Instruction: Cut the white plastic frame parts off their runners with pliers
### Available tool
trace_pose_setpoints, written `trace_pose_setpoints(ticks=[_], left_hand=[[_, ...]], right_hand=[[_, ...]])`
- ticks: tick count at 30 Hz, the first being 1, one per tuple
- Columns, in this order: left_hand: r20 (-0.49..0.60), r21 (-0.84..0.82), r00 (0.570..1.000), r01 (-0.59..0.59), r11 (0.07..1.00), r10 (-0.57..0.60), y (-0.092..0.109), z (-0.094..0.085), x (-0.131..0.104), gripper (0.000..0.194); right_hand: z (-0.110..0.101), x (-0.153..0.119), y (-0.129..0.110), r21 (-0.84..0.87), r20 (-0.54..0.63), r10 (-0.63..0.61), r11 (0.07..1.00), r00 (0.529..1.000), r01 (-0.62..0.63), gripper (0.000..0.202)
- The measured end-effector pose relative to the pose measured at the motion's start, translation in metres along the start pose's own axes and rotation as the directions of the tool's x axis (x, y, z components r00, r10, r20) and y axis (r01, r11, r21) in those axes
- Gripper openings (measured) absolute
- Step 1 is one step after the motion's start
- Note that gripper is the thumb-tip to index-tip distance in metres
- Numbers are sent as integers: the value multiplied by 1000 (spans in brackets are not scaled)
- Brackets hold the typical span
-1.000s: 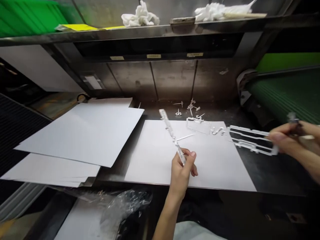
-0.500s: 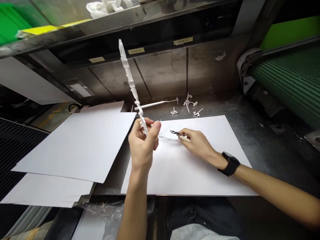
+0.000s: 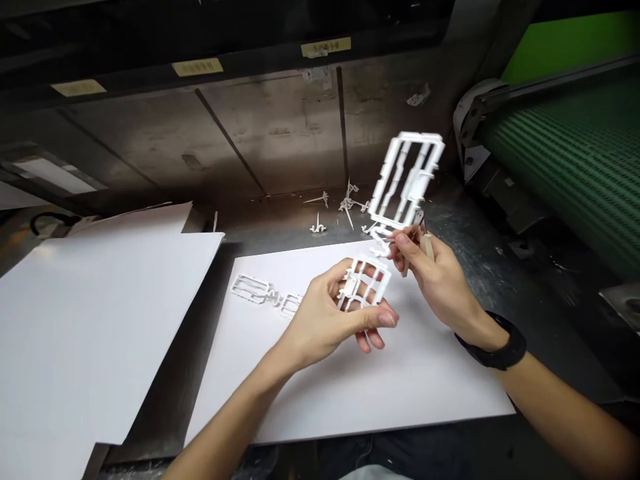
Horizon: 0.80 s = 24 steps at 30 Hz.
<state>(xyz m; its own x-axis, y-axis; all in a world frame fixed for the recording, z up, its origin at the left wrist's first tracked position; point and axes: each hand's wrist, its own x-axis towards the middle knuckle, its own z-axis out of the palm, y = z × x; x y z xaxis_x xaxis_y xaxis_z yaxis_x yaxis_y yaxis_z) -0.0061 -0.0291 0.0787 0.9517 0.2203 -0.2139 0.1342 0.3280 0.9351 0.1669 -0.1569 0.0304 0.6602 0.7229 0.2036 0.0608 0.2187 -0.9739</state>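
Between my fingers and thumb, my left hand (image 3: 345, 313) grips the lower panel of a white plastic frame piece (image 3: 407, 179). A wavy link joins this panel to the larger slotted panel above, which tilts up to the right. My right hand (image 3: 430, 267) is closed around a pair of nippers (image 3: 427, 247), mostly hidden by the palm, with its metal jaws pointing up. My right thumb and fingertips also touch the frame at the wavy link. A second white frame piece (image 3: 251, 289) lies on the white sheet (image 3: 400, 387), partly behind my left hand.
Small white plastic scraps with spikes (image 3: 347, 200) lie on the metal bench (image 3: 280, 230) behind the sheet. Stacked white boards (image 3: 115, 327) are at the left. A green conveyor belt (image 3: 565, 153) runs at the right. Yellow labels (image 3: 325, 47) mark the dark rail above.
The frame has turned from edge-on to face-on and swung right. A long white sprue has gone from it. My right hand has come up to the frame; another frame piece now shows on the sheet.
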Motion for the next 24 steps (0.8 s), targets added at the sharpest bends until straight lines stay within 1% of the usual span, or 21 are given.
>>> trace_pose_setpoints(ticks=[2, 4, 6, 8, 10, 11, 13, 16, 18, 20, 22, 24], left_hand=[[87, -60, 996, 6, 998, 0, -2, -4, 5, 40], [108, -102, 994, -24, 995, 35, -6, -6, 7, 30], [127, -138, 990, -37, 990, 55, -11, -8, 9, 26], [174, -214, 984, -10, 977, 48, -16, -10, 9, 27], [191, -311, 981, 19, 950, 42, -18, -12, 8, 36], [170, -351, 984, 14, 936, 49, -18, -13, 8, 45], [84, -373, 994, -37, 927, 74, -18, -17, 9, 59], [-53, -316, 992, -124, 941, 112, -19, -22, 11, 62], [-106, -284, 988, -139, 949, 113, -21, -25, 12, 63], [-136, -269, 987, -123, 955, 89, -25, -26, 13, 65], [-143, -263, 987, -111, 958, 75, -29, -25, 14, 66], [-133, -265, 988, -110, 958, 76, -31, -23, 15, 66]], right_hand=[[-3, 0, 4, 8, -13, 34, 999, 999, -34, 27], [-6, 0, 5, 13, -12, 78, 997, 997, -77, 27], [-9, 0, 5, 16, 1, 127, 992, 992, -127, 26], [-10, 1, 7, 6, 10, 171, 985, 985, -171, 25], [-10, 1, 9, -25, 2, 214, 976, 977, -214, 24], [-10, 1, 11, -37, -4, 238, 971, 971, -237, 24], [-10, 0, 13, -34, -4, 289, 957, 957, -289, 26], [-8, -4, 13, 25, 51, 343, 939, 938, -344, 26], [-5, -7, 11, 32, 90, 351, 935, 932, -354, 25], [-2, -11, 7, -20, 111, 328, 945, 938, -327, 31], [2, -14, 3, -98, 119, 281, 958, 952, -270, 37], [6, -17, 1, -147, 132, 239, 965, 962, -219, 36]])
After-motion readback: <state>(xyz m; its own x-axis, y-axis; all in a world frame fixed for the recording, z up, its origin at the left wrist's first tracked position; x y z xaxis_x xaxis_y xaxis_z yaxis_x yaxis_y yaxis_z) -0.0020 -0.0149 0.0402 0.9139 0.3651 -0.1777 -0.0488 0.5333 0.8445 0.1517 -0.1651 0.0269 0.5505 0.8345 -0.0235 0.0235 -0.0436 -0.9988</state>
